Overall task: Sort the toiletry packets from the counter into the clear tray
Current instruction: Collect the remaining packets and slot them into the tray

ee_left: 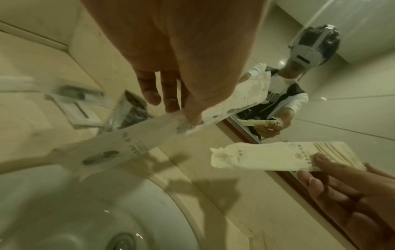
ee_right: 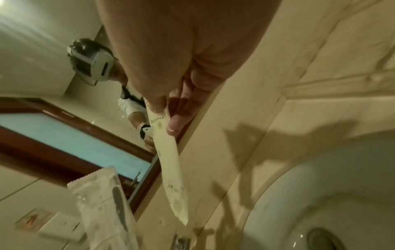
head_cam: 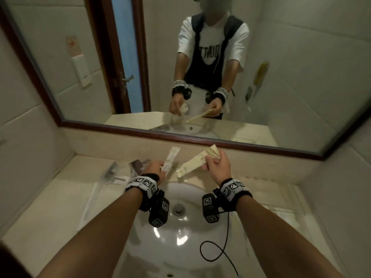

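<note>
White packet [head_cam: 170, 160]: long, translucent, held above the counter's back edge. Cream packet [head_cam: 197, 161]: long, printed, held beside it, apart. Clear tray [head_cam: 96, 197]: counter's left edge

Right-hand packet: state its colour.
Cream packet, brownish stripes at the held end; clearest in the left wrist view.

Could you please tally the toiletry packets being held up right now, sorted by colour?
Long white translucent plastic packet, pinched in the left hand: 1
Long cream paper packet with gold stripes, gripped in the right hand: 1
Total held: 2
More clear wrapped items lie blurred on the beige counter; their number cannot be told.
</note>
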